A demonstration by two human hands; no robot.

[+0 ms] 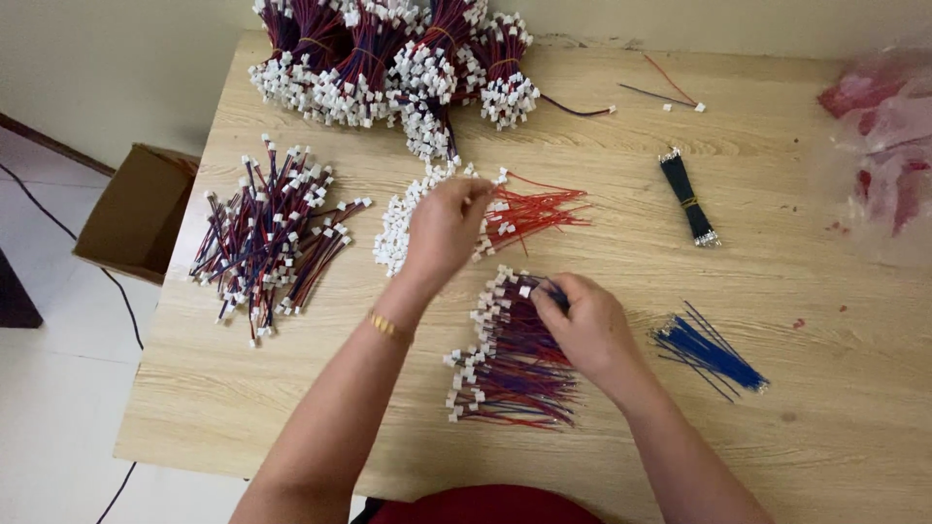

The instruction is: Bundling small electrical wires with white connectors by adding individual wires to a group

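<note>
Near the middle of the wooden table (777,194), your left hand (442,233) pinches at the heap of red wires with white plugs (524,213), fingertips closed on one small plug as far as you can see. Your right hand (587,330) rests on the fanned pile of red-and-blue leads (510,374) toward the near edge, thumb and forefinger nipped on a white connector at its top.

These leads look feather-light and limp; the wire will likely flop and snag on its neighbours, so take each by its hard plastic plug, which seems the only stiff part. The plugs are tiny and probably slip easily.

Toward the left edge lies a loose pile of finished leads (267,238), and tied bundles (388,58) crowd the far edge. A black wire bundle (687,197) and blue wires (709,354) sit on the right side, well apart. A plastic bag (883,146) rests at the right edge. Nothing blocks either hand except tangling strands.
</note>
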